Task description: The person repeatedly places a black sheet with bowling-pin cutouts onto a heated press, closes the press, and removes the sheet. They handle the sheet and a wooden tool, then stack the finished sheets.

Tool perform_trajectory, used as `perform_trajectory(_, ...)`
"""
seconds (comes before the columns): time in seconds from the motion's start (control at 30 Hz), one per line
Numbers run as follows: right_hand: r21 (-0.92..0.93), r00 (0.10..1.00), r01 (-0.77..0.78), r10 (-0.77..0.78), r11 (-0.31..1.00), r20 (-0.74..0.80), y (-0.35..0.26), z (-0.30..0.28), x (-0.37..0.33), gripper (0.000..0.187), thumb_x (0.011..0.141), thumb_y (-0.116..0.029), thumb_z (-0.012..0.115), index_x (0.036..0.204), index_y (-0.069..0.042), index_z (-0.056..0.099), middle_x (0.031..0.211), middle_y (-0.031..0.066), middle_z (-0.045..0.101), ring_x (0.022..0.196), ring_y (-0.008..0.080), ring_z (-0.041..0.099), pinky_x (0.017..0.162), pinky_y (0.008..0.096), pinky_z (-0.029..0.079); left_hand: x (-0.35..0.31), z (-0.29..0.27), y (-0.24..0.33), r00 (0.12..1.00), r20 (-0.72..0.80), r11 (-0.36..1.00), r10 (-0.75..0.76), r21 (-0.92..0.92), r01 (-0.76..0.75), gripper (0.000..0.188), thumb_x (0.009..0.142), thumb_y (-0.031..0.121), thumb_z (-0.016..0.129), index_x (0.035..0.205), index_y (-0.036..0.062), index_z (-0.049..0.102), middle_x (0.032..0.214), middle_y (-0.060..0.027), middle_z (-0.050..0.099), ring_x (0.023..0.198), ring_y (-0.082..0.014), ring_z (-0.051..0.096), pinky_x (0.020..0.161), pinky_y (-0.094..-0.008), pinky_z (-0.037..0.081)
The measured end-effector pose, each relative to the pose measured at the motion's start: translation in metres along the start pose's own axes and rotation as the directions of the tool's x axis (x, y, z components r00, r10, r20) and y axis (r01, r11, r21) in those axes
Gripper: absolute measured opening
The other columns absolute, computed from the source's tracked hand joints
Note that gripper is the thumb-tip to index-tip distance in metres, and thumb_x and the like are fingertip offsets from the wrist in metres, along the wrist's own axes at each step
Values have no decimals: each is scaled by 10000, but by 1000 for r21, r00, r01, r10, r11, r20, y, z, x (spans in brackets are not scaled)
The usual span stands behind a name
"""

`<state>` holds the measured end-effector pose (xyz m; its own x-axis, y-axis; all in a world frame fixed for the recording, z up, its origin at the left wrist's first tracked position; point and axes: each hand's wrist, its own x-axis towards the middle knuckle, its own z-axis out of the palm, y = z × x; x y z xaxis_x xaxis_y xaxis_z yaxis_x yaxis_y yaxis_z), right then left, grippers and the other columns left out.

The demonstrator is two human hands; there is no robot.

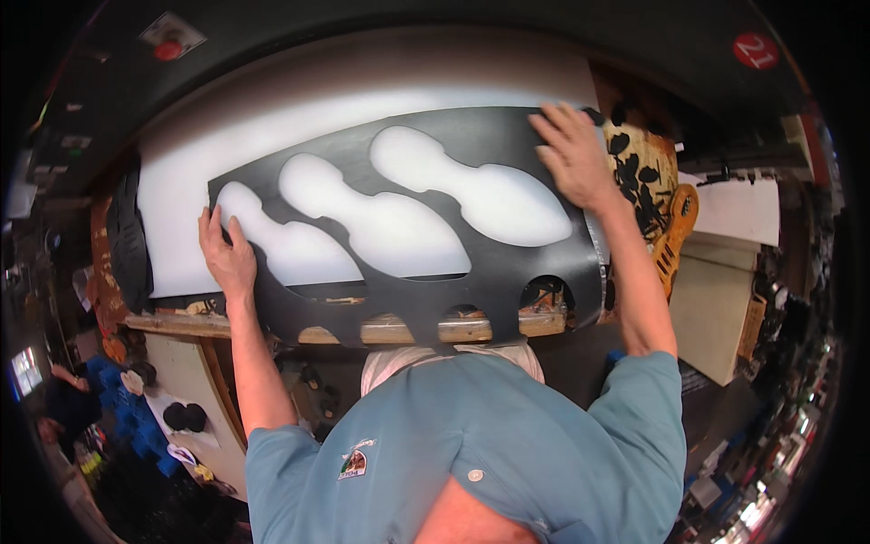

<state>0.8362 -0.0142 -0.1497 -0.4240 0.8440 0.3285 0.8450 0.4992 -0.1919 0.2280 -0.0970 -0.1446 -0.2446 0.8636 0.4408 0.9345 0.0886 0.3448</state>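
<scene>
A black flexible sheet (pixel 507 145) lies over a white board (pixel 435 86), with several shoe-sole-shaped holes through which the white shows. Its near part hangs over the front wooden edge (pixel 390 329), where more cut-out openings appear. My left hand (pixel 228 261) rests at the sheet's left edge, fingers stretched upward and the thumb apart. At the far right corner, my right hand (pixel 580 165) lies on the sheet with its fingers spread. Neither hand is closed around anything that I can see.
An orange sole-shaped tool (pixel 675 238) and small black scraps (pixel 642 186) lie right of the board. A dark machine beam (pixel 435 20) spans the far side, with a red button (pixel 168 49) on its left. Blue bins (pixel 136 412) and another person (pixel 68 385) are at the left.
</scene>
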Motion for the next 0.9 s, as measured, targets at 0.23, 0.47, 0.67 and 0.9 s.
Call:
perform_trajectory(0.23,22,880,-433,428,901,-207,38,-47,-56,327,1071,-166,584,1292,36,714,1328,201,718,1298,387,630,1134,442,474,-1,-4,13,999,-40,999,-31,-31,30,433,1047,189,661,1433,-6,646,1546,-253,569,1450,-429,516,1216,-490,418)
perform_trajectory(0.47,66,885,-454,458,888,-80,-100,-48,-75,539,924,-206,775,1334,124,655,1373,316,656,1273,473,610,1125,505,476,-3,-11,4,975,-150,941,-166,-320,111,408,1036,115,699,1423,-5,647,1312,-115,670,1205,-244,647,1072,-368,505)
perform_trajectory(0.67,215,820,-550,570,807,-41,-128,-76,-103,619,883,-189,814,1376,131,621,1174,248,710,1061,427,683,956,487,546,-31,-28,-17,916,-2,838,-402,-404,367,352,1104,243,665,1339,-16,705,1143,-85,755,1016,-154,678,949,-320,557)
perform_trajectory(0.9,742,422,-671,819,-8,390,-144,-81,-160,871,890,-309,884,1543,120,499,1300,185,665,1083,238,694,925,367,572,-46,-19,-25,939,-65,900,-338,-314,302,404,1116,319,640,1290,-39,708,1106,-125,769,998,-204,710,927,-342,572)
